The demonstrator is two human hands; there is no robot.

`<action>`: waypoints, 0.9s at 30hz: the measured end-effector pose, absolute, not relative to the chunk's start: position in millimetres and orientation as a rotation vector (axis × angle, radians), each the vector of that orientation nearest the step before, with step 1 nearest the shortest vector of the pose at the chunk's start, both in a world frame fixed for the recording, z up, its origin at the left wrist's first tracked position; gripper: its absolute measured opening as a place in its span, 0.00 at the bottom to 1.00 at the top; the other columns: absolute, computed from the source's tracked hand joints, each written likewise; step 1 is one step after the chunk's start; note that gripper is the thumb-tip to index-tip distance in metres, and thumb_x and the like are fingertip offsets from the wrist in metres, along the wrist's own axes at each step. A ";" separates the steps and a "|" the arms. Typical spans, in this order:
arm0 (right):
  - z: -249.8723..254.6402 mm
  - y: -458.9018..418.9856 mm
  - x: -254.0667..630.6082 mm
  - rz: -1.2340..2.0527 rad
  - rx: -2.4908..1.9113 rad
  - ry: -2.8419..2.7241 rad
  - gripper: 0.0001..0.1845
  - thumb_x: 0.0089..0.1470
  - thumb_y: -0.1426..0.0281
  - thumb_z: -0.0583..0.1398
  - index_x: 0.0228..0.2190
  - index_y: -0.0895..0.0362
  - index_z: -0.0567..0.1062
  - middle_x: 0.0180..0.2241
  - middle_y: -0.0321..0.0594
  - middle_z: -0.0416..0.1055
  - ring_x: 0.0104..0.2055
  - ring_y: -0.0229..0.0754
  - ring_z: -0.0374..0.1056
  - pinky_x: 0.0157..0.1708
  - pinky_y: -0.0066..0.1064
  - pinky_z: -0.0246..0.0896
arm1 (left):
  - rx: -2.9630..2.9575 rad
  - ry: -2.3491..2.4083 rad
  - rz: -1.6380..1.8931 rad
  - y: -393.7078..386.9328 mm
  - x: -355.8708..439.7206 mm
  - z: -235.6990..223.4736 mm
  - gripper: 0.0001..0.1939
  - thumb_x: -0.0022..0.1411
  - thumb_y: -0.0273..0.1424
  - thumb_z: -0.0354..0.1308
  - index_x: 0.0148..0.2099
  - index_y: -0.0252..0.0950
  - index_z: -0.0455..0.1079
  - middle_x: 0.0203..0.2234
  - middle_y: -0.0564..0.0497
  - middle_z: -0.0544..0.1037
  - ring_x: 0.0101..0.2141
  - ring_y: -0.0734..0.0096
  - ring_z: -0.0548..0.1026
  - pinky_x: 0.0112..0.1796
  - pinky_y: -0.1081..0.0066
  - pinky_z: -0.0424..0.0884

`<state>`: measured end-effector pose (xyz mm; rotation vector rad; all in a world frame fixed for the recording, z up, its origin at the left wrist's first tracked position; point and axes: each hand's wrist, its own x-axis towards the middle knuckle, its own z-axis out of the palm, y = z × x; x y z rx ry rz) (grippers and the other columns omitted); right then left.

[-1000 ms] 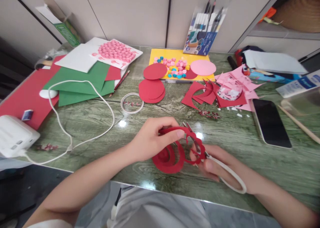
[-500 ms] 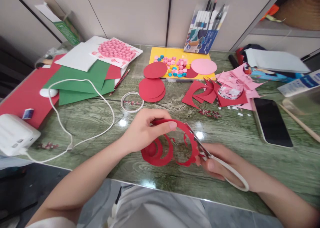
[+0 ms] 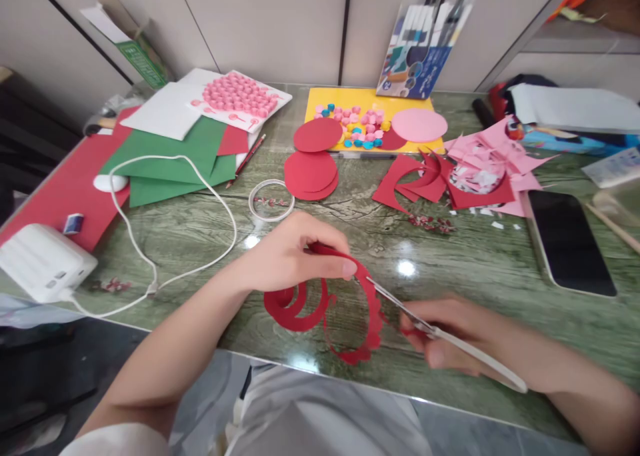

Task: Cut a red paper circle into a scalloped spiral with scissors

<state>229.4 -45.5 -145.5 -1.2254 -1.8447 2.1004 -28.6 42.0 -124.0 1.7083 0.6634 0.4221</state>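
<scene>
My left hand (image 3: 295,256) pinches a red paper spiral (image 3: 374,316) between thumb and fingers. Its outer strip hangs down in a curve with a scalloped edge, and its inner coils dangle below my palm. My right hand (image 3: 445,329) is closed around the white-handled scissors (image 3: 400,304). The blade tips meet the strip just right of my left thumb. A thin red offcut hangs near the blades, close to my right fingers. Beyond my left hand lie red paper circles (image 3: 311,175) and a white tape ring (image 3: 271,201).
Red scraps (image 3: 395,176) and pink scraps (image 3: 525,156) lie at the back right, near a phone (image 3: 570,243). Rolled paper pieces sit on a yellow sheet (image 3: 320,99). At left are green sheets (image 3: 165,156), a white power bank (image 3: 45,263) and its looped cable (image 3: 200,269).
The scissors have drawn back slightly right and down, and the cut strip hangs lower. The inner coils have swung left. The camera view has shifted a little.
</scene>
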 end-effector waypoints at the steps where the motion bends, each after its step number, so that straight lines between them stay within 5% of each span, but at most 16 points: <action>1: -146.0 -45.7 230.3 2.087 -1.232 -1.883 0.34 0.47 0.34 0.54 0.24 0.55 0.63 0.21 0.28 0.54 0.22 0.34 0.48 0.20 0.27 0.40 | 1.713 0.645 0.396 42.8 -28.6 -123.6 0.10 0.60 0.27 0.61 0.25 0.31 0.72 0.18 0.57 0.70 0.21 0.82 0.64 0.22 0.80 0.60; 27: -160.9 -49.8 237.0 2.029 -1.066 -2.266 0.22 0.59 0.56 0.62 0.23 0.54 0.60 0.21 0.27 0.53 0.24 0.35 0.53 0.23 0.27 0.43 | 1.835 0.437 0.035 43.4 -24.1 -122.2 0.13 0.60 0.29 0.59 0.23 0.33 0.71 0.14 0.57 0.62 0.19 0.79 0.57 0.22 0.76 0.55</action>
